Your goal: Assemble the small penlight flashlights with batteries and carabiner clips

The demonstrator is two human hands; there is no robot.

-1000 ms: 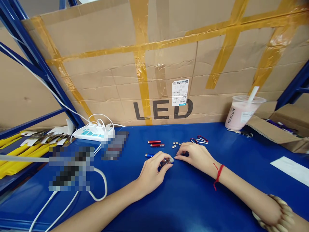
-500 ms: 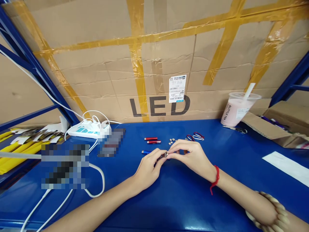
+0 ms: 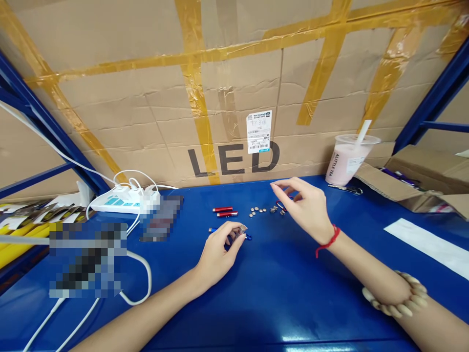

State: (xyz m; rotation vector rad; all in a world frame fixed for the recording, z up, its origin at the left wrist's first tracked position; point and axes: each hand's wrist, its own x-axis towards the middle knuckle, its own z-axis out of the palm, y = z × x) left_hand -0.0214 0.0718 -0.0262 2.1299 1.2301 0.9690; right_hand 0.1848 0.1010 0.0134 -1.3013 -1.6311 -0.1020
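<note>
My left hand (image 3: pixel 220 247) is closed, thumb against fingers, around a small dark tube with a silvery end (image 3: pixel 242 229); most of it is hidden. Beside it on the table lie a blue carabiner (image 3: pixel 249 237) and a blue tube (image 3: pixel 211 230), which the hand partly covers. My right hand (image 3: pixel 306 208) is raised to the right, thumb and index tips together; anything between them is too small to see. Under it are small metal caps (image 3: pixel 274 209) and a red carabiner (image 3: pixel 279 203). Several silver button cells (image 3: pixel 256 210) and two red tubes (image 3: pixel 227 214) lie further left.
A pink drink cup (image 3: pixel 346 164) with a straw stands at the back right, by an open cardboard box (image 3: pixel 421 181). White paper (image 3: pixel 428 247) lies at right. A power strip (image 3: pixel 117 201) and white cables (image 3: pixel 148 274) occupy the left. A large taped carton (image 3: pixel 161 122) forms the back.
My right hand has left the tube and moved up and right, over the caps and carabiners. My left hand keeps hold of the tube. The view has shifted slightly.
</note>
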